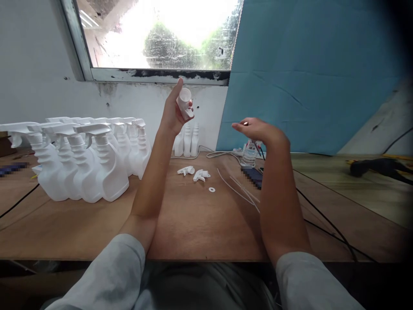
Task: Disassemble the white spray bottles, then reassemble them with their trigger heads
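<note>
My left hand is raised in front of the wall, its fingers wrapped round a white trigger spray head. The round open collar of the spray head faces me. My right hand is also up, bent at the wrist with the fingers curled and pressed together. Something small and shiny shows at its fingers, too little to name. On the table between my arms lie two more trigger spray heads and a flat white washer ring. Thin white tubes lie near my right forearm.
Several white spray bottles with trigger tops stand at the left. More white bottles are by the wall. A clear water bottle, a dark phone and cables are on the right. A window and blue sheet are behind.
</note>
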Motion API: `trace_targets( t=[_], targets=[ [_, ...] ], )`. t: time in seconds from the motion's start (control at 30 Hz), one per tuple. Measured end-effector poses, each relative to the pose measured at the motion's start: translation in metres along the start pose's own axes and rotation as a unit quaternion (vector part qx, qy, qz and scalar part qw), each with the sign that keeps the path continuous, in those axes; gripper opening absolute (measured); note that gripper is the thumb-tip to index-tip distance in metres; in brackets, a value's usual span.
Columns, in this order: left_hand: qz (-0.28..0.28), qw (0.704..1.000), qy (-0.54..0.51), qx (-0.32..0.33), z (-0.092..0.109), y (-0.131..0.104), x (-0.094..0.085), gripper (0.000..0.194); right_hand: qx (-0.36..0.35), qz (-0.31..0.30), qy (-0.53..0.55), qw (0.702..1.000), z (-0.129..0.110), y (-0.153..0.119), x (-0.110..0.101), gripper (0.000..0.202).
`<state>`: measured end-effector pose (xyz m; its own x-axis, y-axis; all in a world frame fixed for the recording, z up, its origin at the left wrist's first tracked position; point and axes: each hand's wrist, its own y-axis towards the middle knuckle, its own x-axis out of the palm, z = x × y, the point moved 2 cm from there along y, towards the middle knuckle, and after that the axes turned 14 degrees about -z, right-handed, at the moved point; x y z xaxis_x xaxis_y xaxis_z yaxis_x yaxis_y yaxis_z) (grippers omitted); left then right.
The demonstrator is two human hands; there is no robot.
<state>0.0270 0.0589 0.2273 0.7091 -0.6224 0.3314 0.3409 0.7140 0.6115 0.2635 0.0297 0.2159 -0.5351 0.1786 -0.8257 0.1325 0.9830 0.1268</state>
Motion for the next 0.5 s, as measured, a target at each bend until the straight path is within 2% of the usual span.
trace_targets(
  t=[0.1, 0.17, 0.23, 0.3, 0.4, 0.5],
  targets=[
    [0.059, 0.998, 0.016, -0.014, -0.011, 0.007, -0.006, 0.037, -0.127, 0.140, 0.063, 0.980, -0.010, -0.010, -0.008, 0.041],
    [0.073, 0.997, 0.031, -0.017, -0.021, 0.014, -0.010, 0.030, -0.194, 0.161, 0.141, 0.957, -0.020, -0.024, -0.009, 0.053],
    [0.077, 0.996, 0.045, -0.018, -0.032, 0.020, -0.014, 0.025, -0.236, 0.129, 0.205, 0.941, -0.031, -0.039, -0.007, 0.067],
    [0.085, 0.995, 0.053, -0.028, -0.044, 0.023, -0.017, 0.022, -0.303, 0.072, 0.239, 0.920, -0.042, -0.053, -0.003, 0.071],
    [0.098, 0.991, 0.066, -0.055, -0.057, 0.025, -0.020, 0.020, -0.422, 0.023, 0.234, 0.876, -0.054, -0.067, 0.002, 0.053],
    [0.095, 0.990, 0.076, -0.069, -0.064, 0.026, -0.021, 0.019, -0.458, 0.023, 0.192, 0.867, -0.058, -0.070, 0.007, 0.037]
  ],
)
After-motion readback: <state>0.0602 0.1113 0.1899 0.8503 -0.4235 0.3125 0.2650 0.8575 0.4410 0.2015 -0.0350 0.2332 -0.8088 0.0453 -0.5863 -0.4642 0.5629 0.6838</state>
